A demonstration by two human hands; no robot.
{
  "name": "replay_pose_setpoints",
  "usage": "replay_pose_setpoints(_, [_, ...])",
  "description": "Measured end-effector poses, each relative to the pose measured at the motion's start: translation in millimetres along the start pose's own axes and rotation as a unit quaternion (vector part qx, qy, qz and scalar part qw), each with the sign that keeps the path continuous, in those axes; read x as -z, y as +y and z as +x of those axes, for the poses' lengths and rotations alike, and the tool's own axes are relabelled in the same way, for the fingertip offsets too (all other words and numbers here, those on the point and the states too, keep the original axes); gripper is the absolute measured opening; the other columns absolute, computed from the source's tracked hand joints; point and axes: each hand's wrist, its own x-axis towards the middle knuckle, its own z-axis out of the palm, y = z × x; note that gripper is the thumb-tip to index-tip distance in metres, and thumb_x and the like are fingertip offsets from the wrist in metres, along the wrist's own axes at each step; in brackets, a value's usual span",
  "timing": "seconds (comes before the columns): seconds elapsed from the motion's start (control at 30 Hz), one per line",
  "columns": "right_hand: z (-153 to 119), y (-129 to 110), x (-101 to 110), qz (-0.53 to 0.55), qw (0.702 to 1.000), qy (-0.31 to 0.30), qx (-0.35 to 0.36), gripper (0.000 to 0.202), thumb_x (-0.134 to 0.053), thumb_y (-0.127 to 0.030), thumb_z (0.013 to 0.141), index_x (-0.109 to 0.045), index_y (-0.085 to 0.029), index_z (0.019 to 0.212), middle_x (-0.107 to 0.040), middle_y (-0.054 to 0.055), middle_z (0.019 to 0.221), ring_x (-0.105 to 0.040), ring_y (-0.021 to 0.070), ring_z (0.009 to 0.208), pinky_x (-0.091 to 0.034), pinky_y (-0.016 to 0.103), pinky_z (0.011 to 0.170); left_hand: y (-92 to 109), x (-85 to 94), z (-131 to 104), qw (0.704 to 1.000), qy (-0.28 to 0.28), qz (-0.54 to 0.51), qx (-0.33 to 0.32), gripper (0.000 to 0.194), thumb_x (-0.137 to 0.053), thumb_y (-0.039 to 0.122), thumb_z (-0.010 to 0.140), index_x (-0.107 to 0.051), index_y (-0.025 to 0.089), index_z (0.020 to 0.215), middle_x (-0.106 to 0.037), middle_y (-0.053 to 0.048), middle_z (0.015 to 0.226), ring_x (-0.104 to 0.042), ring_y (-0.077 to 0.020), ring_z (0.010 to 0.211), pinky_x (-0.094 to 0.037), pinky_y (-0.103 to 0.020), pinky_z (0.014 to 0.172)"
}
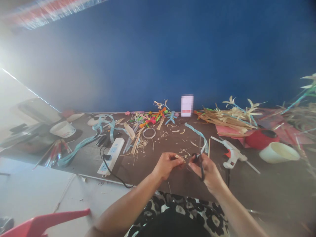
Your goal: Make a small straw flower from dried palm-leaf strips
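Observation:
Over the front of the dark table (170,181), my left hand (169,163) pinches a small, pale strip of dried husk (181,158) between thumb and fingertips. Black-handled scissors (202,168) are in my right hand (207,171), their blades pointing up and away from me. A small gap separates the two hands. Just beyond my right hand lie a light blue ribbon (197,130) and a thin stick (209,148). Fine husk scraps (184,151) are scattered past my fingertips.
Right of my hands rest a white glue gun (234,154), a cream cup (278,153) and a red roll (261,138). Dried husks (222,120) are heaped behind. On the left are a power strip (112,156), blue ribbon (81,148) and a ring (149,133). A blue panel (148,59) backs the table.

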Motion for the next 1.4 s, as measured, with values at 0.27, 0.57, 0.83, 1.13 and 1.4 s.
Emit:
replay_pose_setpoints(0.27, [0,18,-17,0.025,0.999,0.018,0.032,0.019,-0.059,-0.023,0.067,-0.044,-0.019,0.078,-0.05,-0.002,0.068,-0.048,0.0114,0.061,-0.039,0.023,0.057,1,-7.4,-4,1.0,-0.002,-0.023,-0.002,0.021,-0.067,0.029,0.057,-0.063,0.01,0.065,-0.059,-0.002,0.06,-0.05,-0.0093,0.054,-0.038,-0.022,0.058])
replay_pose_setpoints(0.57, [-7,29,-33,-0.049,0.983,0.165,0.059,0.018,-0.057,-0.025,0.067,-0.044,-0.022,0.079,-0.051,-0.002,0.071,-0.051,0.0141,0.063,-0.042,0.029,0.061,-24,-21.3,-3,0.968,0.063,-0.235,0.061,0.02,-0.069,0.027,0.056,-0.058,0.013,0.065,-0.057,-0.001,0.061,-0.05,-0.0073,0.052,-0.03,-0.017,0.045])
replay_pose_setpoints(0.83, [-2,6,7,0.017,0.983,-0.162,-0.081,0.027,-0.055,-0.042,0.069,-0.055,-0.015,0.067,-0.058,0.002,0.06,-0.052,0.0155,0.062,-0.039,0.026,0.061,2,14.9,24,0.997,-0.018,-0.073,0.014,0.028,-0.066,0.035,0.057,-0.058,0.01,0.066,-0.06,-0.006,0.07,-0.043,-0.0032,0.043,-0.024,-0.017,0.039])
replay_pose_setpoints(1.13, [3,6,35,0.08,0.96,-0.214,-0.162,0.032,-0.05,-0.045,0.073,-0.056,-0.014,0.066,-0.055,-0.001,0.051,-0.048,0.0104,0.045,-0.034,0.024,0.053,15,27.7,48,0.997,-0.063,-0.024,0.039,0.029,-0.068,0.031,0.057,-0.057,0.01,0.074,-0.059,-0.005,0.065,-0.043,-0.0027,0.044,-0.028,-0.016,0.042])
replay_pose_setpoints(1.4, [2,16,34,0.104,0.957,-0.208,-0.171,0.033,-0.052,-0.046,0.071,-0.055,-0.014,0.066,-0.054,0.0,0.052,-0.045,0.0088,0.042,-0.034,0.023,0.049,14,29.6,50,0.995,-0.063,-0.046,0.066,0.03,-0.069,0.032,0.055,-0.06,0.008,0.072,-0.058,-0.004,0.063,-0.043,-0.0019,0.044,-0.027,-0.016,0.042])
